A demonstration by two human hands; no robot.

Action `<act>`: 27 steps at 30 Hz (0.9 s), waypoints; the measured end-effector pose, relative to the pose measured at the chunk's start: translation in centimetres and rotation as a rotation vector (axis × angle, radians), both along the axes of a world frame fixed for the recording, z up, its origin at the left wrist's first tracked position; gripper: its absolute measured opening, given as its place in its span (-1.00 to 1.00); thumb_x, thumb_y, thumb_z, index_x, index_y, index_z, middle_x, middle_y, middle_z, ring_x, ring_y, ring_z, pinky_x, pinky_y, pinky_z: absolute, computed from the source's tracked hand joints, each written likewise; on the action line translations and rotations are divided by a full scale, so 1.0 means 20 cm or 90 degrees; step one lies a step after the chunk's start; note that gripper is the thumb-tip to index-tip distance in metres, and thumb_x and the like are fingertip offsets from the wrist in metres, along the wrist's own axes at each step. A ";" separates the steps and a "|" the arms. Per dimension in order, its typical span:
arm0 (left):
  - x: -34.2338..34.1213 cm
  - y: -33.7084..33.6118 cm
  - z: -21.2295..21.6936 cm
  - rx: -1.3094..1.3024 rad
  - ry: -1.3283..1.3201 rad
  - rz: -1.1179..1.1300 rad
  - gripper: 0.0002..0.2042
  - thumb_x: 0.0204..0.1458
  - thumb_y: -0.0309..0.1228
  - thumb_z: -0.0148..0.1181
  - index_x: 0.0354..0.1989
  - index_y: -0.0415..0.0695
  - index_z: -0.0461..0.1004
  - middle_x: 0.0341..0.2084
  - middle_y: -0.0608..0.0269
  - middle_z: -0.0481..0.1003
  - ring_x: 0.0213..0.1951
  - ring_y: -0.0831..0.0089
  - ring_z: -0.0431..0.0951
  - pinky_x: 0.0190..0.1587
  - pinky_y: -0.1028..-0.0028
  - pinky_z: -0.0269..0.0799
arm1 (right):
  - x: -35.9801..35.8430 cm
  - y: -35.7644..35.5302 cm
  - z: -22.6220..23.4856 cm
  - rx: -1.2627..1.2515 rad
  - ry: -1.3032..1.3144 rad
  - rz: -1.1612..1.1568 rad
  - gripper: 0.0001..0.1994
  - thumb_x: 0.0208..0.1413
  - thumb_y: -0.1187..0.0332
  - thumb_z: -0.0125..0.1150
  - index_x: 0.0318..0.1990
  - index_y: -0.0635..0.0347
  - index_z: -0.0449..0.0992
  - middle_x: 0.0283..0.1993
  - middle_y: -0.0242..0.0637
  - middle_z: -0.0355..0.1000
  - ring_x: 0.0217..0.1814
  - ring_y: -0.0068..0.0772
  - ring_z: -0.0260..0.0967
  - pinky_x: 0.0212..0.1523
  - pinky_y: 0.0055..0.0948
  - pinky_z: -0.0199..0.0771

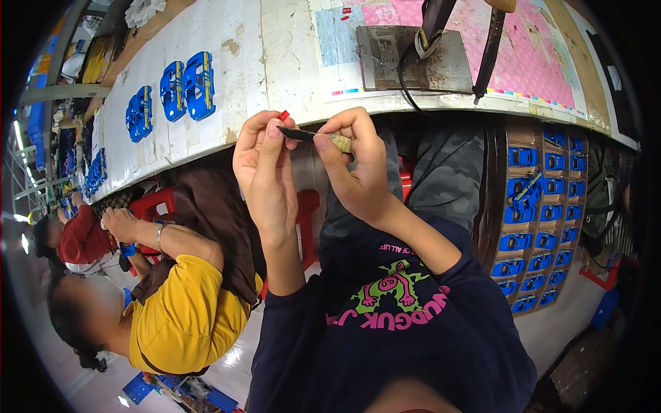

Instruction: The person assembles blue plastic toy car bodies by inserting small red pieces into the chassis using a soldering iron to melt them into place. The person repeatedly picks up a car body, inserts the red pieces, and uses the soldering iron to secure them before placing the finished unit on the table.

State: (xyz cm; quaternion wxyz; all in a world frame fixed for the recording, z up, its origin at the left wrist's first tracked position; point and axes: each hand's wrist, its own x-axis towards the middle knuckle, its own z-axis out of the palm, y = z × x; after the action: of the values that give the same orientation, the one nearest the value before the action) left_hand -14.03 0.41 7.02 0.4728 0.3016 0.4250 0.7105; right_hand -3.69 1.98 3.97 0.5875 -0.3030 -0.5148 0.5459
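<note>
My left hand (264,168) is closed in a pinch on a small red plastic piece (284,115), held up just over the table's near edge. In my right hand (359,162) is a small knife (340,142) with a pale, wrapped-looking handle, gripped between thumb and fingers. Its dark narrow blade points left and reaches my left thumb and fingertips, just below the red piece. Whether the edge touches the piece I cannot tell.
Blue toy car bodies (198,85) stand on the white table (275,65). A metal plate (379,62) with an upright post and cable is at the back right. Right of my legs, a compartmented box (506,275) holds several blue car bodies. A co-worker in yellow (186,316) sits left.
</note>
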 end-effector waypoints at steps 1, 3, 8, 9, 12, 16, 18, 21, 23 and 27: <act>0.00 0.00 0.00 0.008 -0.002 -0.006 -0.81 0.00 -0.49 0.06 -0.23 -0.30 0.33 -0.42 0.20 0.44 -0.41 0.61 0.39 -0.29 0.65 0.28 | 0.00 0.00 0.00 -0.003 0.003 0.000 -0.86 0.04 0.45 0.03 -0.36 0.31 0.22 -0.62 -0.41 0.22 -0.63 -0.80 0.07 -0.68 -0.72 0.05; -0.01 -0.01 0.00 0.020 -0.001 -0.015 -0.83 -0.01 -0.50 0.06 -0.24 -0.29 0.33 -0.42 0.19 0.43 -0.41 0.59 0.39 -0.28 0.64 0.29 | 0.00 0.00 0.00 -0.019 0.027 0.003 -0.86 0.05 0.45 0.02 -0.35 0.30 0.21 -0.63 -0.45 0.20 -0.65 -0.82 0.01 -0.69 -0.73 -0.02; -0.02 -0.01 0.01 0.022 0.005 -0.020 -0.86 -0.02 -0.54 0.05 -0.28 -0.28 0.33 -0.42 0.17 0.42 -0.41 0.57 0.40 -0.26 0.62 0.30 | -0.01 0.00 -0.02 -0.054 0.066 0.024 -0.87 0.05 0.45 0.01 -0.34 0.27 0.20 -0.63 -0.49 0.19 -0.65 -0.84 -0.06 -0.69 -0.74 -0.10; -0.02 -0.01 0.01 0.018 0.011 -0.020 -0.87 -0.03 -0.56 0.05 -0.29 -0.28 0.33 -0.42 0.17 0.42 -0.40 0.56 0.40 -0.26 0.62 0.30 | 0.00 0.00 -0.01 -0.066 0.074 0.029 -0.86 0.05 0.45 0.02 -0.34 0.27 0.20 -0.63 -0.50 0.19 -0.65 -0.85 -0.06 -0.69 -0.74 -0.10; -0.02 -0.01 0.01 0.020 0.061 -0.019 -0.88 -0.07 -0.62 0.06 -0.33 -0.30 0.34 -0.41 0.15 0.41 -0.38 0.56 0.41 -0.26 0.63 0.31 | -0.01 0.00 0.00 -0.073 0.110 0.021 -0.84 0.03 0.44 0.05 -0.31 0.27 0.20 -0.63 -0.53 0.17 -0.65 -0.85 -0.08 -0.68 -0.74 -0.11; -0.02 0.00 -0.01 0.044 0.297 0.018 -0.87 -0.14 -0.72 0.08 -0.38 -0.31 0.35 -0.38 0.14 0.42 -0.36 0.59 0.40 -0.28 0.67 0.29 | 0.02 0.01 0.02 -0.044 0.056 0.035 -0.80 -0.02 0.46 0.12 -0.29 0.28 0.24 -0.62 -0.55 0.18 -0.63 -0.86 -0.06 -0.67 -0.76 -0.09; -0.02 -0.01 -0.01 0.084 0.423 0.029 -0.86 -0.16 -0.73 0.09 -0.40 -0.30 0.36 -0.38 0.14 0.42 -0.36 0.60 0.39 -0.29 0.67 0.28 | 0.04 0.01 0.03 -0.103 0.040 0.064 -0.82 -0.04 0.47 0.14 -0.31 0.29 0.29 -0.63 -0.55 0.19 -0.62 -0.86 -0.03 -0.66 -0.77 -0.07; -0.02 -0.02 0.00 0.083 0.550 0.058 -0.85 -0.20 -0.70 0.14 -0.42 -0.27 0.38 -0.43 0.21 0.47 -0.38 0.62 0.40 -0.31 0.68 0.25 | 0.05 0.01 0.06 -0.136 0.035 0.069 -0.88 -0.07 0.51 0.13 -0.37 0.31 0.34 -0.65 -0.56 0.17 -0.63 -0.87 -0.03 -0.66 -0.76 -0.07; 0.00 -0.03 0.02 0.077 0.610 0.075 -0.84 -0.20 -0.68 0.16 -0.40 -0.26 0.38 -0.45 0.23 0.48 -0.39 0.63 0.41 -0.33 0.68 0.25 | 0.04 0.01 0.06 -0.137 0.026 0.057 -0.91 -0.07 0.53 0.12 -0.39 0.31 0.36 -0.68 -0.58 0.13 -0.64 -0.87 -0.05 -0.67 -0.75 -0.09; 0.01 -0.03 0.02 0.045 0.611 0.082 -0.83 -0.21 -0.66 0.17 -0.37 -0.27 0.41 -0.47 0.23 0.48 -0.42 0.62 0.40 -0.36 0.67 0.24 | 0.03 0.01 0.03 -0.139 0.014 0.045 -0.95 -0.08 0.57 0.08 -0.41 0.31 0.37 -0.71 -0.61 0.05 -0.67 -0.87 -0.12 -0.69 -0.72 -0.15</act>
State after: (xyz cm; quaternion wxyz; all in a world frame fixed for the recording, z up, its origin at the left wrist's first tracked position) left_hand -13.90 -0.16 7.42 0.1678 0.5846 0.5883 0.5329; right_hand -3.02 2.21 4.55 0.5374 -0.3408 -0.4560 0.6222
